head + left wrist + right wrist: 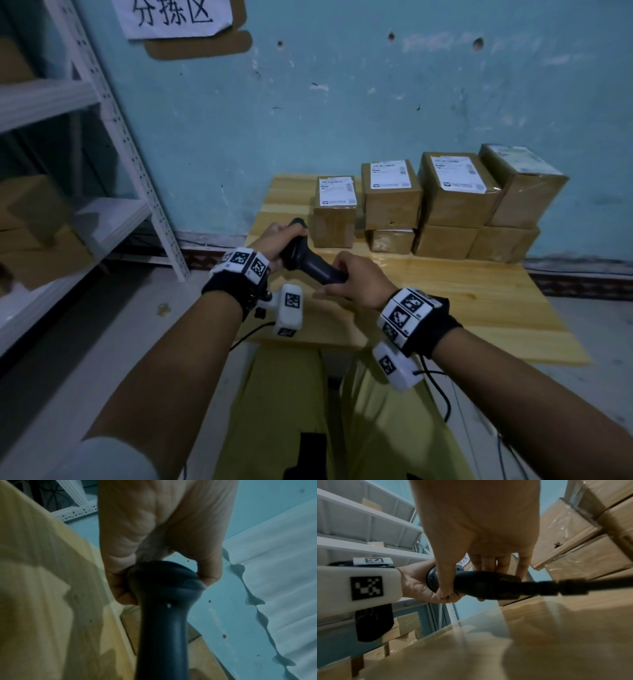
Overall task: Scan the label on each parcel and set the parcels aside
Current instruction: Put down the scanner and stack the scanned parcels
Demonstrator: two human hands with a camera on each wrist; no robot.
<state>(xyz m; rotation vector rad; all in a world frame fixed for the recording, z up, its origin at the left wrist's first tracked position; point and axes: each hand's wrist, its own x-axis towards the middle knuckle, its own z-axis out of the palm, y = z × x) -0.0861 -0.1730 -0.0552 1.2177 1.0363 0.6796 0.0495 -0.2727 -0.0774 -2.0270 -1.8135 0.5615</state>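
A black handheld scanner (pixel 308 258) is held in both hands just above the wooden table (pixel 479 301). My left hand (pixel 274 241) grips its head end (pixel 164 577). My right hand (pixel 352 277) grips the handle end (pixel 488 586), where a black cable (pixel 582 586) leaves it. Brown cardboard parcels stand in a row at the table's back edge: a small one (pixel 334 214) closest to the scanner, then taller stacks (pixel 392 193) (pixel 459 192) (pixel 520 185) to the right. White labels (pixel 336 191) face up on the top parcels.
A white metal shelf rack (pixel 113 144) with brown boxes stands at the left. A blue wall (pixel 342 102) backs the table, with a paper sign (pixel 174 17) on it. Cables (pixel 442 394) hang from my right wrist. My yellow trousers (pixel 291 411) fill the foreground below the table edge.
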